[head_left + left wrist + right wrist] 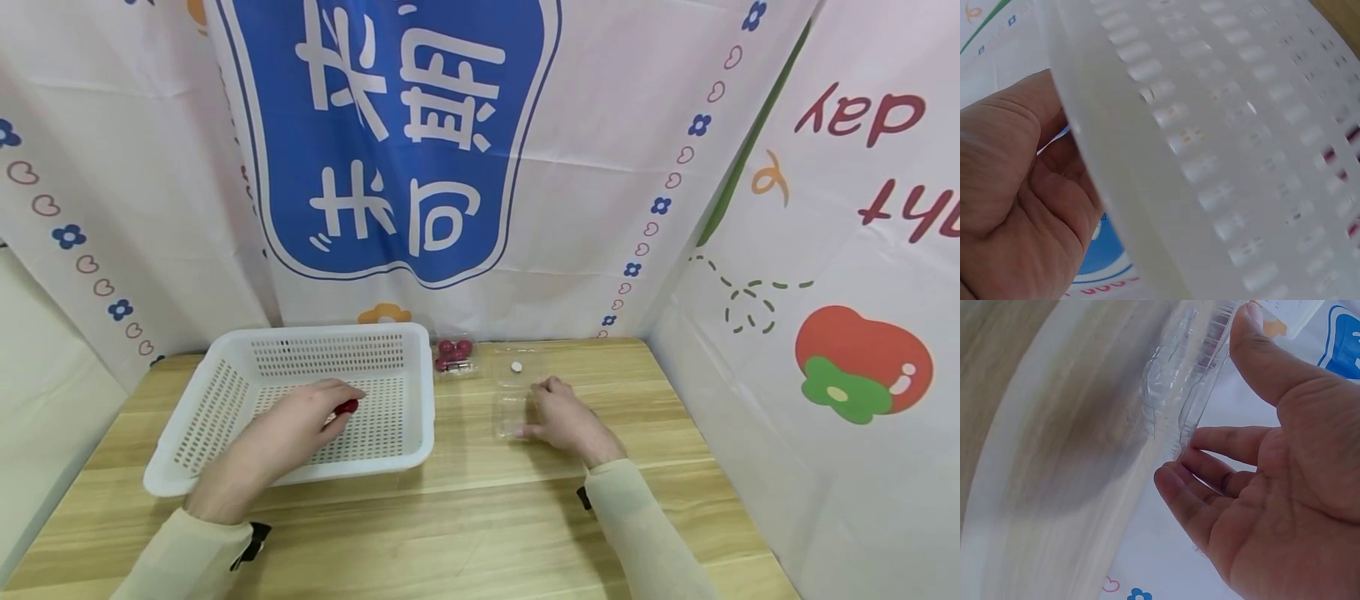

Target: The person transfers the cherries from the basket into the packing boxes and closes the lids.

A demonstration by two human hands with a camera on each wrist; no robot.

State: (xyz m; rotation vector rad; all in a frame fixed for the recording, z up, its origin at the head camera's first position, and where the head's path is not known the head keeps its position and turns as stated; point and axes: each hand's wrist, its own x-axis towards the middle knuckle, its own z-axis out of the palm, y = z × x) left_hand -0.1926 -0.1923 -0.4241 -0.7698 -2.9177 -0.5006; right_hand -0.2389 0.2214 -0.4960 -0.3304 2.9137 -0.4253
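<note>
My left hand [311,412] reaches into a white plastic basket [426,392] and holds a small dark red ball [347,407] between thumb and fingers, over the perforated floor. In the left wrist view the basket wall hides the fingertips and the ball. On the wooden table to the right, my right hand [562,417] grips a clear plastic box [1175,381], thumb at one edge and fingers at the other. The box lies unfolded, its far half bearing a small white round spot [516,367].
Between basket and unfolded box, a second clear box [467,371] holds several red balls [455,350] at the table's back edge. The wooden table [480,517] meets a printed cloth [585,208] hanging behind, and another cloth [825,208] hangs at the right.
</note>
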